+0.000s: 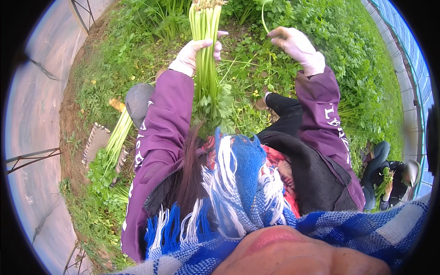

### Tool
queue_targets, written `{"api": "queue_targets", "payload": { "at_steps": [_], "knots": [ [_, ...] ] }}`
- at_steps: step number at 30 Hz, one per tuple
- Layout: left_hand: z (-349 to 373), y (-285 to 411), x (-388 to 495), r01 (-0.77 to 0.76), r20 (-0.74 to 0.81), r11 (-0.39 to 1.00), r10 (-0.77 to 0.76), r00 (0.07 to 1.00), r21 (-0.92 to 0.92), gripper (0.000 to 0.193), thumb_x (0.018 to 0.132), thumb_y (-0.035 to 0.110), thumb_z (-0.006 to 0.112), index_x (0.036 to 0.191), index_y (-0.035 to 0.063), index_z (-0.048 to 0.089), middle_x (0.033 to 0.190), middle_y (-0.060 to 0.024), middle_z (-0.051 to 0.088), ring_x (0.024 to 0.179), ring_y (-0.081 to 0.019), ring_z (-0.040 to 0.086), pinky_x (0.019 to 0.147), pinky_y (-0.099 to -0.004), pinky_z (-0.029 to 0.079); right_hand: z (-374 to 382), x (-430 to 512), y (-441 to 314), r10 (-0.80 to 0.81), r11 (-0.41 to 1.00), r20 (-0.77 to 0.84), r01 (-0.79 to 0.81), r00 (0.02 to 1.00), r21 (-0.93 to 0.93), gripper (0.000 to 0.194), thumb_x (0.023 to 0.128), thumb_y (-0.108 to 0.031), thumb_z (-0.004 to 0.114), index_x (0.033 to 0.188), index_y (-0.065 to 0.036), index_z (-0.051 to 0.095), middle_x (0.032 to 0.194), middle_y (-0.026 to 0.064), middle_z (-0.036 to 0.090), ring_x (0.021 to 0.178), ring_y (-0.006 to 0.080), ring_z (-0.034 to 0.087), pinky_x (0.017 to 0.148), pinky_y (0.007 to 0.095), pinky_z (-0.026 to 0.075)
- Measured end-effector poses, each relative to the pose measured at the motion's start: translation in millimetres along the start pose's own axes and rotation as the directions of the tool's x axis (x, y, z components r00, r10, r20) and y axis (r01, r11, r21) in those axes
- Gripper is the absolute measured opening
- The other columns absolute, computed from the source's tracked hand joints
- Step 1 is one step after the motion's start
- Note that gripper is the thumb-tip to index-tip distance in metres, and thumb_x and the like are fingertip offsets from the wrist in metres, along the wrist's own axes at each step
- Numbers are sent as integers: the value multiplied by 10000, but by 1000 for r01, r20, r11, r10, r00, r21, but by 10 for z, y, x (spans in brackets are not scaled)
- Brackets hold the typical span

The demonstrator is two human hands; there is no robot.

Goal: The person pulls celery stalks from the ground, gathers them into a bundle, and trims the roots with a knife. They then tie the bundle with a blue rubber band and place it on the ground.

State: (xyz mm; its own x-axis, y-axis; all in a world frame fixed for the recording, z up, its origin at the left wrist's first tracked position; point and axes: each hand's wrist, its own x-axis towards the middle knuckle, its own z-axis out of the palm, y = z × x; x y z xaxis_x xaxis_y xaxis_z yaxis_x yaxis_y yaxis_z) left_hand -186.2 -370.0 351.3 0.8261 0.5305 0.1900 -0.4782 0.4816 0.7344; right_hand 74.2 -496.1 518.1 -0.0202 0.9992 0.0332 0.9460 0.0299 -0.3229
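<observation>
A bunch of celery [207, 51] is held in my left hand [196, 53], upside down in view, with its pale roots at the top edge and its leaves hanging toward my body. Thin pale gloves cover both hands. To the right, my right hand [294, 44] is raised above the growing plants, its thumb and fingertips closed on a single thin celery stalk [264, 19] that curves up to the top edge. Loose leaves and stalks [240, 65] lie on the ground between my hands.
Standing celery [357, 62] grows ahead and to the right. At left, a cut celery bunch [118, 134] lies by a beige pad [97, 142] and a grey rounded object [139, 99]. A greenhouse film wall [37, 113] with metal struts runs beyond. A co-worker [388, 178] crouches at right, holding celery.
</observation>
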Motion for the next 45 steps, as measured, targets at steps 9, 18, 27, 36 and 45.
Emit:
{"api": "queue_targets", "payload": {
  "at_steps": [9,18,27,36,45],
  "knots": [
    [336,-98,13,-37,56,998,40,998,-57,565,800,226,695,1277,-2,497,987,-134,624,849,-224,614,800,-381,528,460,331,-779,-256,883,-428,390,866,260,418,837,-217,678,1231,-102,601,924,95,653,793,182,627,723,299,503],
    [311,-149,-7,-2,4,1000,2,1000,-13,464,819,213,685,1205,0,542,998,-150,634,869,-242,630,829,-406,534,552,450,-643,-374,811,-441,518,816,270,365,855,-248,664,1169,-66,628,977,90,669,819,181,654,741,279,521],
    [206,-221,36,-34,-119,992,49,992,124,330,848,176,667,1100,-31,615,958,-106,683,844,-232,670,795,-371,566,851,437,-654,-157,917,-372,275,915,290,428,856,-237,704,1188,-33,526,851,58,608,735,129,622,679,280,514],
    [277,-254,-12,3,-166,991,20,986,137,359,794,112,680,1115,-37,619,975,-140,686,870,-262,681,828,-385,566,1112,530,-461,-152,810,-449,371,880,454,287,901,-232,648,1110,-42,598,789,46,628,643,149,616,694,293,512],
    [222,-375,1,-25,-150,997,36,988,73,378,773,139,717,1105,-7,612,982,-106,651,876,-243,646,812,-385,548,693,360,-706,-106,772,30,64,994,633,276,901,-269,659,1002,-12,644,624,50,612,570,116,621,549,278,507]
  ]
}}
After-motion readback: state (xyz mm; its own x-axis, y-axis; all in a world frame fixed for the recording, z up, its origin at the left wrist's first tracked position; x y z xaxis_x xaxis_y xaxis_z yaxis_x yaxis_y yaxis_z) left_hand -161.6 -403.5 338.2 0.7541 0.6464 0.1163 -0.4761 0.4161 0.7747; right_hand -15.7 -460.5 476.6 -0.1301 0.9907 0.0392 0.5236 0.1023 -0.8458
